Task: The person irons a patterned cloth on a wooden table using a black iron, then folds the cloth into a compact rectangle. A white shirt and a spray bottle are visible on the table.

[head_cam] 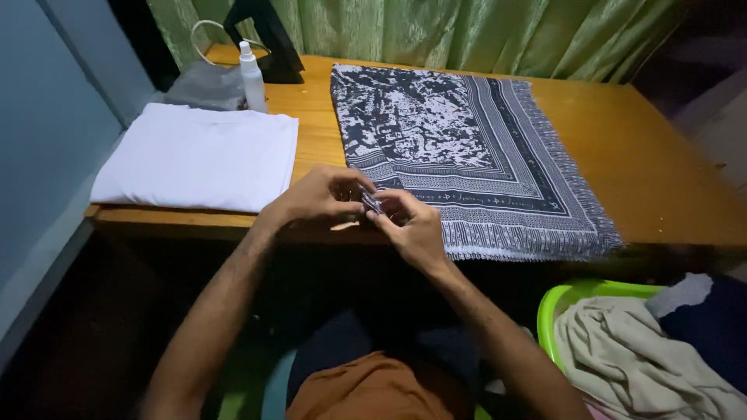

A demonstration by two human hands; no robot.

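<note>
While both hands pinch the near-left corner of the patterned scarf [467, 155], which lies flat on the wooden table [661, 155], a tug could drag it off square. Left hand [315, 194] curled palm-down, right hand [412, 225] fingers closed on the hem — wrists nearly meeting.

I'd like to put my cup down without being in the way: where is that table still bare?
Bare wood shows right of the patterned cloth, out to the table edge, and in a narrow strip between that cloth and the folded white cloth. The back left corner is crowded: spray bottle, iron, grey cloth. Both hands work the cloth's near corner.
</note>
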